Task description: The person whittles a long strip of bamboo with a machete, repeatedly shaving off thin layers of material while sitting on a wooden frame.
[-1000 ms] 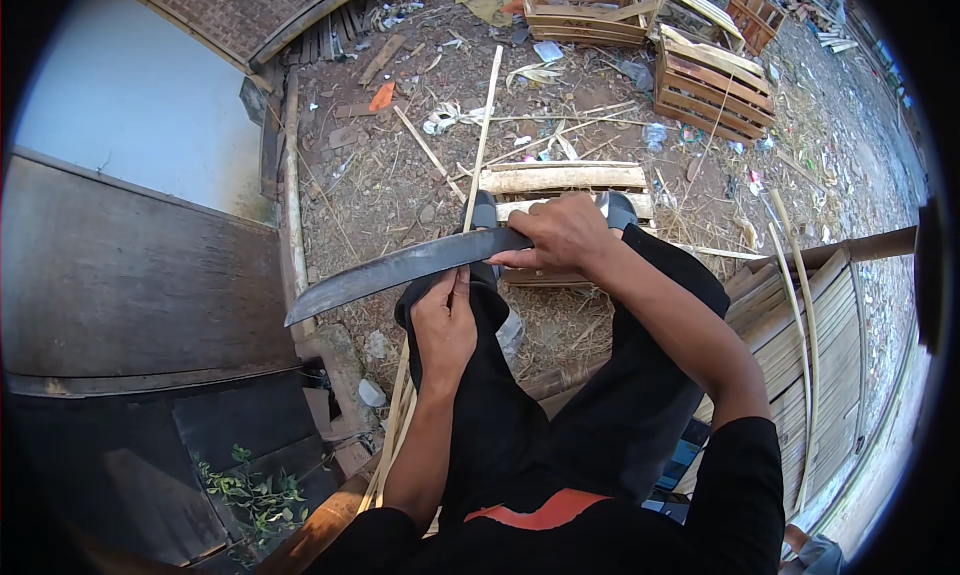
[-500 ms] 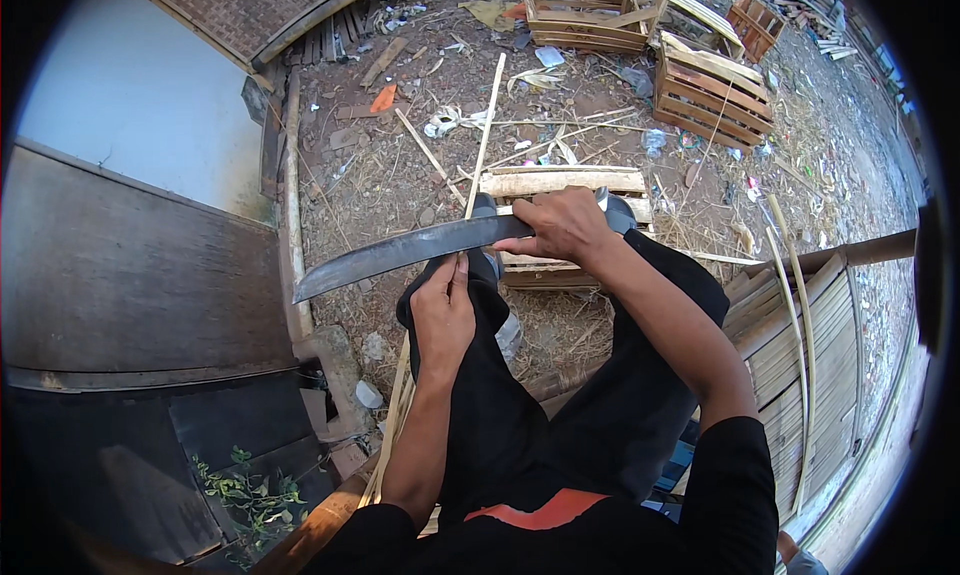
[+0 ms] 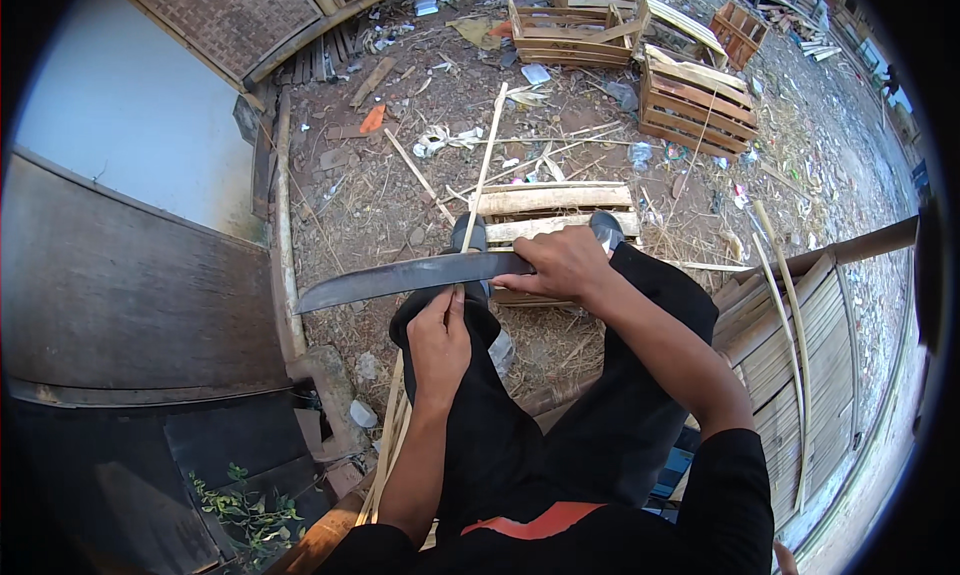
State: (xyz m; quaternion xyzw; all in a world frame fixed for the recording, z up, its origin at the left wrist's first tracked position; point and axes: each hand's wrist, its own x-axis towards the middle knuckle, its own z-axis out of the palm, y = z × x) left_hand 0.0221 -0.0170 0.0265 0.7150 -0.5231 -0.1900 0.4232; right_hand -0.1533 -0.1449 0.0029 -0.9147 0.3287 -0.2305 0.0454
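While right hand (image 3: 565, 263) grips one machete (image 3: 400, 278), left hand (image 3: 440, 337) holds one bamboo strip (image 3: 484, 165).

Bare brown dirt ground (image 3: 400, 205) is lying strewn with dry straw, thin bamboo slivers (image 3: 420, 175) and paper scraps, and is bearing slatted wooden crates (image 3: 695, 100) and a low wooden pallet (image 3: 550, 200).

Blade (image 3: 400, 277) across bamboo strip (image 3: 484, 170), crates (image 3: 640, 65) beyond, wall (image 3: 130, 305) left, bamboo panel (image 3: 790, 345) right.
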